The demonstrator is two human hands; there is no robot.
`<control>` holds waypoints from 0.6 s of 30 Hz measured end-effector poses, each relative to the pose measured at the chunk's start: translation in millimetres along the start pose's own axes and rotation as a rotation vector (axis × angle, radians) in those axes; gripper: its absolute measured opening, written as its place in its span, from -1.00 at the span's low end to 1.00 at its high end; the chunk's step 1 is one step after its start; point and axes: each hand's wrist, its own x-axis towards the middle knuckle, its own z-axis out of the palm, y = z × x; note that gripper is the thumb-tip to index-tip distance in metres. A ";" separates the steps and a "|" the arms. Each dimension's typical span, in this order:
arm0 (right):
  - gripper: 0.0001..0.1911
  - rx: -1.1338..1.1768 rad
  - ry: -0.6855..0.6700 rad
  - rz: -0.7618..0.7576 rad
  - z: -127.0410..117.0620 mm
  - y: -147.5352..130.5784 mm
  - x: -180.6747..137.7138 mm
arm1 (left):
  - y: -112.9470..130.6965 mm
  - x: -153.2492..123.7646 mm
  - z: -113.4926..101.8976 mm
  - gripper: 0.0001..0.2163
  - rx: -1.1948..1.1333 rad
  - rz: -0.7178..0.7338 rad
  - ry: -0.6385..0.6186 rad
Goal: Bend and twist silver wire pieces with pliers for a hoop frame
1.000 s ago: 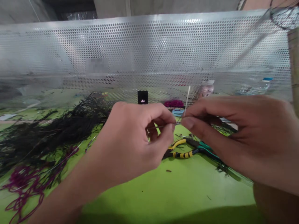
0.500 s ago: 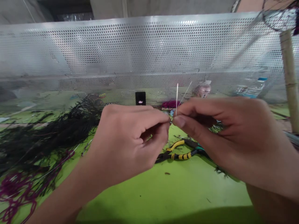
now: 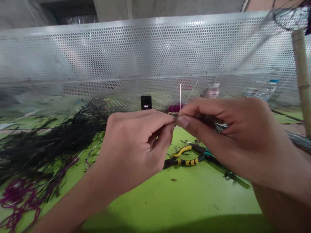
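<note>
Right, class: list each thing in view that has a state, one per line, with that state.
Thin white rod: upright
Right bare hand: fingers pinching the rod
Left bare hand: fingers pinched, contents hidden
Yellow-and-black-handled pliers: lying, handles spread
Green-handled tool: lying, partly hidden
Magenta cord: tangled
Black stringy bundle: loosely spread
Black rectangular device: upright, display lit
White-capped pinkish bottle: closed
Blue-capped clear bottle: closed

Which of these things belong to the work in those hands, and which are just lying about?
Seemingly in the work:
pale upright strand, pinched in the right hand
thinner slanting strand, near it

Seemingly lying about:
yellow-and-black pliers
dark fibre bundle
purple cord
blue-capped bottle
</note>
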 end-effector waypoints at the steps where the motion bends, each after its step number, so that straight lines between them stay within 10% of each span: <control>1: -0.81 0.001 -0.006 -0.039 -1.1 1.9 0.6 | -0.6 0.9 -2.1 -0.85 -0.066 -0.064 -0.053; 7: -0.82 -0.052 -0.069 -0.268 -4.3 10.0 2.0 | -13.8 6.4 -13.9 -0.85 -0.574 -0.505 -0.469; 18: -0.83 -0.216 0.114 -0.280 -0.1 6.4 0.1 | -23.0 10.6 -3.8 -0.89 -0.862 -0.663 -0.447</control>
